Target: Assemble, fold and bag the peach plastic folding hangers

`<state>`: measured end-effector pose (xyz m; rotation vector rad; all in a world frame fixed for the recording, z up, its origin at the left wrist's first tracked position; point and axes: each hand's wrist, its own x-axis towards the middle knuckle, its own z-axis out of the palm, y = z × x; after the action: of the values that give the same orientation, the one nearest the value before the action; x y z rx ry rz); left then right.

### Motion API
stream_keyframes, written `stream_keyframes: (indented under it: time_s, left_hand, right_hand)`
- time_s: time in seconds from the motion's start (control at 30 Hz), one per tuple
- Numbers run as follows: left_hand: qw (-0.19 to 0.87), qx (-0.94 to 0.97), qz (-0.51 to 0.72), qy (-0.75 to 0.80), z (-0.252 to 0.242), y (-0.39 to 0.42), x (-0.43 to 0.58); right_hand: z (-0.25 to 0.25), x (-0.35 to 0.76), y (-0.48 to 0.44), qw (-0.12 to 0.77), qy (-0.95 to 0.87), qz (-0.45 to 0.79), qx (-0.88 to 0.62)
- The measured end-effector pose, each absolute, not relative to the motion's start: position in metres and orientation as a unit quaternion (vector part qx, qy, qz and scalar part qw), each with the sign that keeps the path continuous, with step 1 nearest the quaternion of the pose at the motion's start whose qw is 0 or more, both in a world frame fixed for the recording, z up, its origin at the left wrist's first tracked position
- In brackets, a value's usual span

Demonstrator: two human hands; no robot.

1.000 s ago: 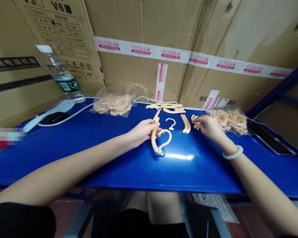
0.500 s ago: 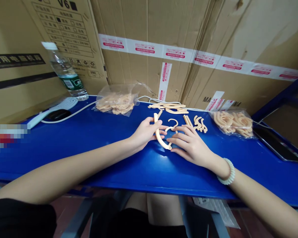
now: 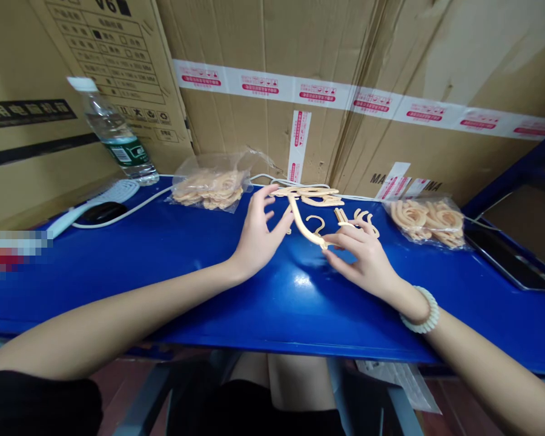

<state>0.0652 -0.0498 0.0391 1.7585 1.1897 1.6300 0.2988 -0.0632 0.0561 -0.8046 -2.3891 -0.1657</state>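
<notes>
A curved beige plastic hanger arm (image 3: 305, 230) is held up above the blue table. My right hand (image 3: 361, 251) pinches its lower end between thumb and fingers. Part of another beige piece shows behind those fingers, mostly hidden. My left hand (image 3: 262, 227) is open beside the upper end, fingers spread and thumb close to the arm; whether the thumb touches it I cannot tell. A beige hook (image 3: 315, 224) lies on the table between the hands. Beyond my right fingers are several S-shaped hooks (image 3: 366, 219) and short straight pieces (image 3: 340, 215).
More hanger parts (image 3: 320, 197) lie at the back of the blue table (image 3: 254, 315). Plastic bags of parts stand left (image 3: 211, 188) and right (image 3: 427, 221). A water bottle (image 3: 122, 145), a black mouse (image 3: 103, 212), a cable and a phone (image 3: 511, 257) are also there. Cardboard boxes (image 3: 263, 127) wall the back.
My left hand has let go of the hanger arm and opened, moving left and up. My right hand has shifted slightly right with the lower end, and the arm slants more.
</notes>
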Motion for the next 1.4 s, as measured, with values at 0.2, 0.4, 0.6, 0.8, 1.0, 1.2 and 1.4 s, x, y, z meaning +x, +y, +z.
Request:
stream_keyframes:
  time_s: [0.2,0.4,0.6,0.8,1.0,1.2,1.4]
  left_hand:
    - [-0.059,0.889,0.355,0.283,0.039,-0.06,0.063]
    - [-0.103,0.912,0.267,0.292,0.035,-0.059,0.067]
    - [-0.106,0.924,0.225,0.292,0.035,-0.06,0.068]
    - [-0.108,0.929,0.247,0.255,0.035,-0.063,0.067]
    - [-0.108,0.93,0.275,0.221,0.034,-0.06,0.066]
    - [-0.154,0.915,0.332,0.167,0.04,-0.058,0.063]
    - [-0.097,0.92,0.346,0.159,0.038,-0.035,0.05]
  right_hand:
    - [0.052,0.3,-0.063,0.292,-0.91,-0.093,-0.279]
    - [0.051,0.297,-0.067,0.254,-0.925,-0.122,-0.254]
    - [0.051,0.296,-0.066,0.254,-0.931,-0.09,-0.248]
    - [0.051,0.298,-0.059,0.315,-0.92,0.078,-0.22]
    - [0.055,0.298,-0.06,0.317,-0.91,0.164,-0.213]
    - [0.055,0.302,-0.058,0.356,-0.858,0.247,-0.277]
    - [0.053,0.305,-0.052,0.381,-0.832,0.244,-0.321]
